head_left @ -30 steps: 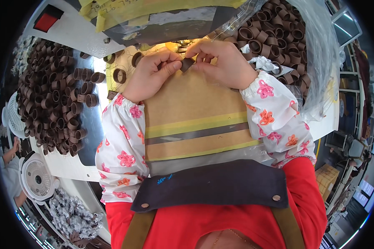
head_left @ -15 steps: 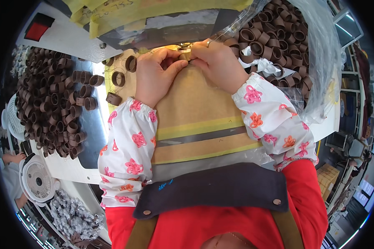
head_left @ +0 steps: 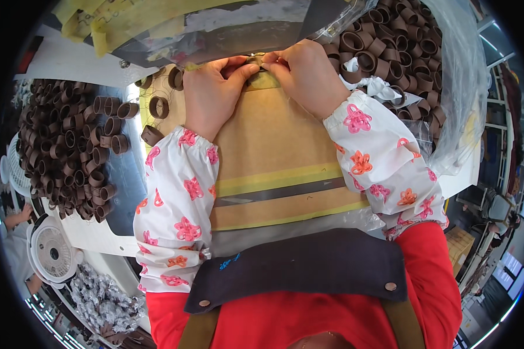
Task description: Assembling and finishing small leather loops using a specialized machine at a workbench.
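Note:
At the far middle, under the tape-covered machine head, my left hand and my right hand meet at a small lit spot. Thumb and fingertips of each are pinched on a small brown piece, mostly hidden by the fingers. Its full shape cannot be made out. Beneath the hands lies a tan work surface with yellow and dark tape strips. A few brown loops with loose threads lie beside my left wrist.
Many brown loops are heaped on the left of the table. Another heap of brown loops lies at the right in a clear plastic bag, with crumpled white scraps on it. A white fan stands at lower left.
Both hands have shifted slightly farther away, toward the machine, with the small brown piece between them. The whole view has tilted a little. The heaps of loops look unchanged.

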Tool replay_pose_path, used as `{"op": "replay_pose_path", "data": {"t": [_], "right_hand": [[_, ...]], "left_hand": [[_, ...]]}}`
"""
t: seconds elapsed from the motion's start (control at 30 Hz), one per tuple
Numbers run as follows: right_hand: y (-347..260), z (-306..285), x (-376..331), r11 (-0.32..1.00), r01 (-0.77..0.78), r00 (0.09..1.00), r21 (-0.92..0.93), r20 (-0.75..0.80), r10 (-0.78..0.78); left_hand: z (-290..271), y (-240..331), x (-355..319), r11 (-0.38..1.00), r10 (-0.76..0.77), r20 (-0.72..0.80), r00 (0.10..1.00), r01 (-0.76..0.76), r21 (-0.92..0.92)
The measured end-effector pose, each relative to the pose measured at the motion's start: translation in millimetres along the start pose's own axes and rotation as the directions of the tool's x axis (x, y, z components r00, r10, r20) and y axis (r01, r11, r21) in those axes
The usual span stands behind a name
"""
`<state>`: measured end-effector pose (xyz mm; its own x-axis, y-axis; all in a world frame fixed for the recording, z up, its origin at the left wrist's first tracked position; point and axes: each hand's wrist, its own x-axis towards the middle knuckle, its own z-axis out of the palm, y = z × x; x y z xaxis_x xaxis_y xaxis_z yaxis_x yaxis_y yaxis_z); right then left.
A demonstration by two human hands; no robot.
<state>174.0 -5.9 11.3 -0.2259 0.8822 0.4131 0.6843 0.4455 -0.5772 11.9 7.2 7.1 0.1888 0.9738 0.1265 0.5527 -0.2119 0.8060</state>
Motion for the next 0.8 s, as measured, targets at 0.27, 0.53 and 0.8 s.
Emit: {"op": "replay_pose_path", "data": {"t": [0.27,0.53,0.8], "right_hand": [[1,2,-2,1.0,0.003,1.0,-0.031,-0.026,-0.003],[-4,-2,-1,0.97,-0.051,0.999,-0.239,-0.016,0.049],[-3,-3,2,0.966,-0.035,0.999,-0.257,0.019,0.042]], "left_hand": [[1,-4,3,0.999,-0.029,0.03,0.999,0.028,0.031],[1,-4,4,0.995,0.02,0.03,0.999,-0.023,0.093],[2,-14,5,0.983,0.125,-0.01,0.992,-0.122,0.136]]}}
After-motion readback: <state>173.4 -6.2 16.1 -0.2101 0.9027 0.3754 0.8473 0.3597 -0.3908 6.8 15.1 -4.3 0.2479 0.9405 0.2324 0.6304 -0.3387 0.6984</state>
